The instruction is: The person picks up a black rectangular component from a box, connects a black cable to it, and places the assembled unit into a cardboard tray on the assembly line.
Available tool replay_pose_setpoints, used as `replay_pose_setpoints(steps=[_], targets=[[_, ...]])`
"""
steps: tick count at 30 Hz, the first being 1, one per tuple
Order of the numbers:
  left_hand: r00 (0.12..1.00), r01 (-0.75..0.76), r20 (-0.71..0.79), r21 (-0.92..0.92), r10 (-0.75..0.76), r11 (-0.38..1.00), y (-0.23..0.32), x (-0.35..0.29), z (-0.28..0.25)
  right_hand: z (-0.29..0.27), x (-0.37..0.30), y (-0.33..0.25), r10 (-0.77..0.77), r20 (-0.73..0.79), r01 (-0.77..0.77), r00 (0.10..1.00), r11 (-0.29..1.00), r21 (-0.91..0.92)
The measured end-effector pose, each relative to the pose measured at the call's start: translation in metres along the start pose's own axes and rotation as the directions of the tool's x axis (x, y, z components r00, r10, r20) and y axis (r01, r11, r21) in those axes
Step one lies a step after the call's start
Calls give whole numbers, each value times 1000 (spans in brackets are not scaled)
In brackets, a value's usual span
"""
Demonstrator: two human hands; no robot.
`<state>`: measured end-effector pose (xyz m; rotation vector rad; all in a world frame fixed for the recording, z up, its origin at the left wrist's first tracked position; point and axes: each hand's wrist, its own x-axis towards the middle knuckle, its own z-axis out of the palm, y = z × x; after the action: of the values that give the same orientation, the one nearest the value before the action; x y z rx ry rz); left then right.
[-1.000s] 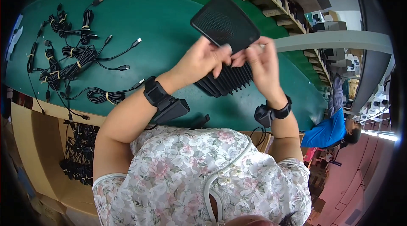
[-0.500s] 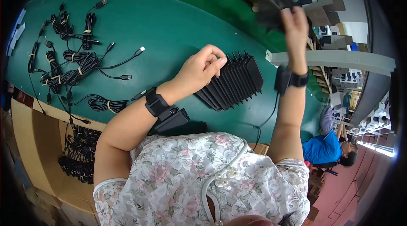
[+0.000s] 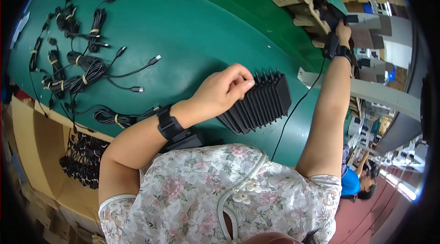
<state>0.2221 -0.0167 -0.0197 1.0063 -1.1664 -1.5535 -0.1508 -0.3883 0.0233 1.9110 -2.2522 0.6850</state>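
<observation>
My left hand (image 3: 228, 89) is closed, thumb and fingertips pinched together, at the upper left end of a row of black plates (image 3: 259, 106). The plates stand packed side by side on the green table, thin tabs sticking out along their edges. Whether anything sits in the pinch is hidden. At full stretch to the far right, my right hand (image 3: 343, 33) is closed on a dark flat piece (image 3: 331, 14) beside a wooden rack. The fingers are partly hidden there. Black straps with small boxes sit on both wrists.
Several bundled black cables (image 3: 87, 72) lie on the table's left side. An open cardboard box (image 3: 48, 152) with more black cables stands at lower left. A pale metal bar (image 3: 380, 97) crosses at right, near the wooden rack (image 3: 293, 1). Beyond sits a person in blue (image 3: 350, 183).
My right hand has carried the dark piece farther right, up to the rack. My left hand stays pinched at the row of plates. The whole view has shifted slightly.
</observation>
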Motion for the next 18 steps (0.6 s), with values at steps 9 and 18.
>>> replay_pose_setpoints(steps=[9,18], targets=[[978,-196,-37,178,206,964,-14,0,10,-26,-85,-40,-181,-457,-68,871,876,-478],[976,-215,5,165,217,963,-11,-3,-1,-63,-294,-333,-969,-105,814,225,127,567]])
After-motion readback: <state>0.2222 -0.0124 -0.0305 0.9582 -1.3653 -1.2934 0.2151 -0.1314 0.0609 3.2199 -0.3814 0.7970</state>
